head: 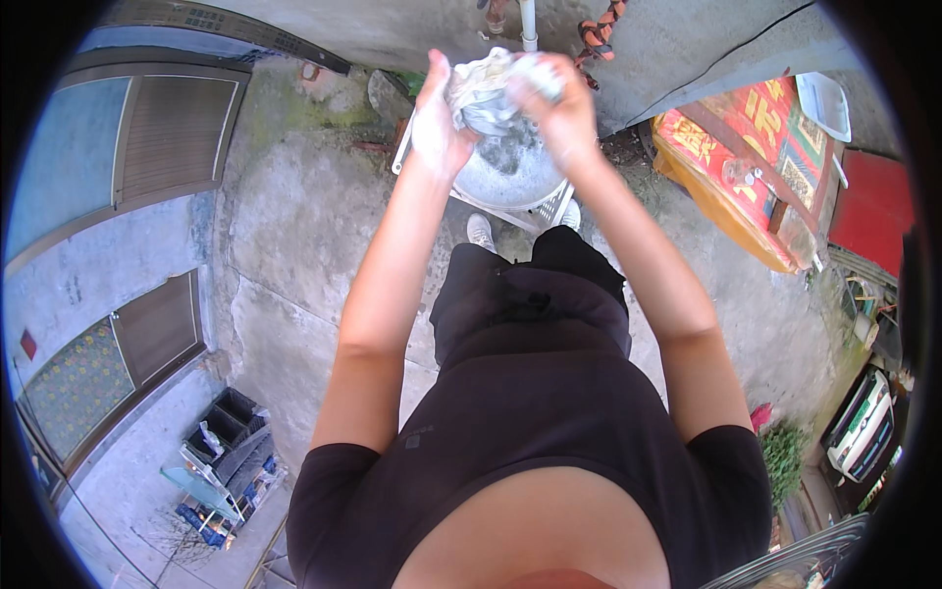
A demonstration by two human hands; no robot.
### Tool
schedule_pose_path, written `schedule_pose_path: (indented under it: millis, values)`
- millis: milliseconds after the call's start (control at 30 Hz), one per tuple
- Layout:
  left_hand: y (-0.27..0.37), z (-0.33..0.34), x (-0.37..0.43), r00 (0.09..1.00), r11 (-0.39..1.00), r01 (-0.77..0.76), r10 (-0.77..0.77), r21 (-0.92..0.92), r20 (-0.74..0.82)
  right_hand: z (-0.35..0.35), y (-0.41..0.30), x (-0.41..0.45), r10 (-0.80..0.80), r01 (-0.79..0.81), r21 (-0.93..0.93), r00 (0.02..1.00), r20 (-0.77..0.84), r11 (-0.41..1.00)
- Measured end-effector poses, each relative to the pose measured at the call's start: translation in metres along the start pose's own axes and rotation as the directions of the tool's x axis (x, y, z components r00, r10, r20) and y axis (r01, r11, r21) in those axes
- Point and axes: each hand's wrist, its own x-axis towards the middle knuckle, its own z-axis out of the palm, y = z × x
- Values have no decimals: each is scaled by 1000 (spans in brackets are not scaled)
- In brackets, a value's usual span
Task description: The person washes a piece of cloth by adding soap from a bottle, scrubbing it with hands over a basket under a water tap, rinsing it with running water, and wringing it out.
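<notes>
A wet, pale cloth point(482, 92) is bunched up between my two hands, above a round metal basin point(508, 184) of sudsy, greyish water. My left hand point(440, 121), white with suds, holds the cloth's left side with the thumb raised. On the other side my right hand point(556, 103) is closed around a whitish, soapy part, blurred by motion; whether that is cloth or something else I cannot tell. The basin rests on a white stand or stool point(541, 215), close in front of my shoes.
Behind the basin, a white pipe point(528, 26) runs down the wall beside a twisted orange and black rope point(600, 37). A red printed covering point(743, 140) lies over something at right, near a clear plastic tub point(823, 107). A stone point(388, 96) stands left of the basin.
</notes>
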Motion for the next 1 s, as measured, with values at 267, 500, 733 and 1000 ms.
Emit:
schedule_pose_path:
  millis: [267,500,733,1000]
  values:
    - [-59,18,13,838,918,-233,357,322,-411,21,8,31,-61,-79,-509,966,-253,857]
    - [-52,13,14,868,954,-186,272,237,-416,32,-1,28,-8,-107,-410,963,-270,906]
    - [-28,-8,17,966,994,-10,37,-107,254,37,-25,7,-29,-18,-260,984,-175,965]
    - [10,23,-12,986,999,-6,-2,-49,-167,-13,-49,30,618,-655,654,705,347,380]
